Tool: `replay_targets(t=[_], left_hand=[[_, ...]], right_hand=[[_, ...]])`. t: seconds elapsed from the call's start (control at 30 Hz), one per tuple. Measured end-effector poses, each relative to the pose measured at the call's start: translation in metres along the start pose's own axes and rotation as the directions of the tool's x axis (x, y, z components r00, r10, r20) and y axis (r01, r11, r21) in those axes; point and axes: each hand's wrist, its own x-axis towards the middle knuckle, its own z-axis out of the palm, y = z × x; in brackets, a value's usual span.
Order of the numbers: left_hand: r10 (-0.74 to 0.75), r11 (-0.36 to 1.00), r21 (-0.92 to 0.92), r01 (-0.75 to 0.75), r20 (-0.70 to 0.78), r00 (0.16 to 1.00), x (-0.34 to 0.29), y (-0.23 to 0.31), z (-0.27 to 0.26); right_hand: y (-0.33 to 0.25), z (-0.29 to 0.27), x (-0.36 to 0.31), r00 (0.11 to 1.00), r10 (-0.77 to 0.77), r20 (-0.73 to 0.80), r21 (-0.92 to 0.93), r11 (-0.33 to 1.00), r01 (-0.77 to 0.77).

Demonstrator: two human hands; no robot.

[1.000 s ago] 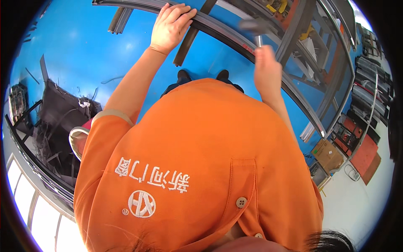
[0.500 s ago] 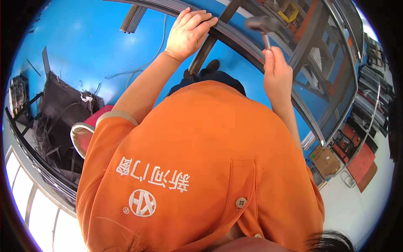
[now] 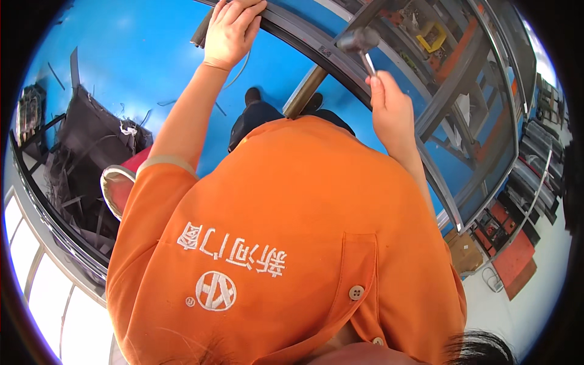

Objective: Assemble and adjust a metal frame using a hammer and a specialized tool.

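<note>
While the dark grey frame rail, curving from 12 o'clock to between 3 and 4, is covered near 11 by the left hand, apparently for steadiness, a dark-headed mallet is held at 1 o'clock. Its shaft is gripped by the closed right hand near 2, seemingly to leave the head free; whether the rail is touched by it cannot be told. Left fingers are laid together over the rail, but any clasp beneath is hidden. A support bar is set crosswise under the rail, presumably to bear it, and one shoe is partly blocked. Torn black sheeting is heaped between 9 and 10; toward 4, a cardboard box is partly hidden by the orange shirt.
</note>
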Motion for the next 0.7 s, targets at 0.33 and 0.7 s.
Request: replay_targets(t=[0.33,0.7], left_hand=[[0.031,0.999,-0.040,-0.031,0.002,1.000,0.005,-0.019,-0.004],[0.024,0.994,-0.106,-0.015,0.087,0.996,0.009,-0.025,-0.021]], right_hand=[[-0.033,0.036,0.015,0.982,0.046,-0.183,-0.070,0.996,-0.059],[-0.064,0.073,0.017,0.952,0.174,-0.252,-0.094,0.975,-0.203]])
